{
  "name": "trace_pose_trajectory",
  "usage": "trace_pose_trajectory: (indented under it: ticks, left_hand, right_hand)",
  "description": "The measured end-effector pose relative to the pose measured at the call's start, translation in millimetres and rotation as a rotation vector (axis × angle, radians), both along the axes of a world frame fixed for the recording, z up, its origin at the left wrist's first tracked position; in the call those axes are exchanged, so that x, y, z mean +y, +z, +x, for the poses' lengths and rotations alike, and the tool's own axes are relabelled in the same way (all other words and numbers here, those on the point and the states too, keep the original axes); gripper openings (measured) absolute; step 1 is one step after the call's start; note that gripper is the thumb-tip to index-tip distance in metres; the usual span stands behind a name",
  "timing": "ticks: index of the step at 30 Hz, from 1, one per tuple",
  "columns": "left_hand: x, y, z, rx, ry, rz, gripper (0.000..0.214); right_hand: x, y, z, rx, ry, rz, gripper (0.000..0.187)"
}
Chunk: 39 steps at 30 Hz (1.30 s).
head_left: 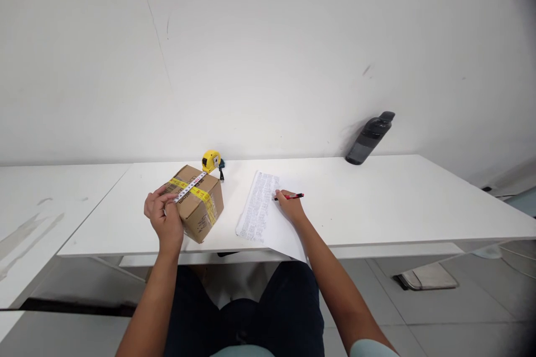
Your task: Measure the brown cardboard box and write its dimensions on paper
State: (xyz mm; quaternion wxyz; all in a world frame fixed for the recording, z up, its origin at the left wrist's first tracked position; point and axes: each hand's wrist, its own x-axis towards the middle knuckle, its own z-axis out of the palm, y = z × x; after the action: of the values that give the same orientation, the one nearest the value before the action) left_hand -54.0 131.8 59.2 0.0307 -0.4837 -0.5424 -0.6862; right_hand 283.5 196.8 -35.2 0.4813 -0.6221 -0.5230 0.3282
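A white table (377, 201) stands against the wall, carrying a taped cardboard box (196, 203), a yellow tape measure (210, 160), a written sheet (262, 206) and a dark bottle (369, 138).

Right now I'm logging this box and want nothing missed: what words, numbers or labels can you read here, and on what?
Tape measure blade across the cardboard box, its end pinned by the left hand: scale numerals, too small to quote.
Box side: dark print, blurred.
Yellow tape on the box: print unreadable.
Paper sheet: dense lines of text, too small to read.
Pen in the right hand, yellow tape measure case, dark bottle: no readable text.
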Motion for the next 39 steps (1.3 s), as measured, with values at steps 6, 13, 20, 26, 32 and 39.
trace_pose_trajectory:
  ticks: [6, 13, 20, 26, 32, 39]
  left_hand:
    - [0.6, -2.3, -0.2, 0.003, 0.000, -0.005, 0.017]
    - [-0.4, 1.1, -0.1, 0.084, -0.011, 0.019, 0.023]
    - [0.7, 0.7, -1.0, 0.115, -0.015, 0.055, 0.025]
    - [2.2, -1.1, -2.9, 0.134, -0.011, 0.058, 0.026]
    - [2.8, -2.1, -3.4, 0.147, -0.016, 0.067, 0.025]
    - [1.7, -3.1, -1.0, 0.140, -0.029, 0.114, 0.028]
  right_hand:
    - [-1.3, -1.8, 1.0, 0.000, -0.035, 0.009, 0.039]
    - [0.3, -3.3, 2.5, 0.001, -0.006, 0.015, 0.040]
    - [-1.7, -2.7, 1.3, -0.018, -0.035, 0.034, 0.041]
    - [-2.1, -3.7, 0.9, -0.056, -0.064, 0.043, 0.041]
    - [-1.3, -5.7, 2.0, -0.055, -0.067, 0.030, 0.040]
    - [-2.3, -6.4, 0.8, -0.076, -0.080, 0.034, 0.041]
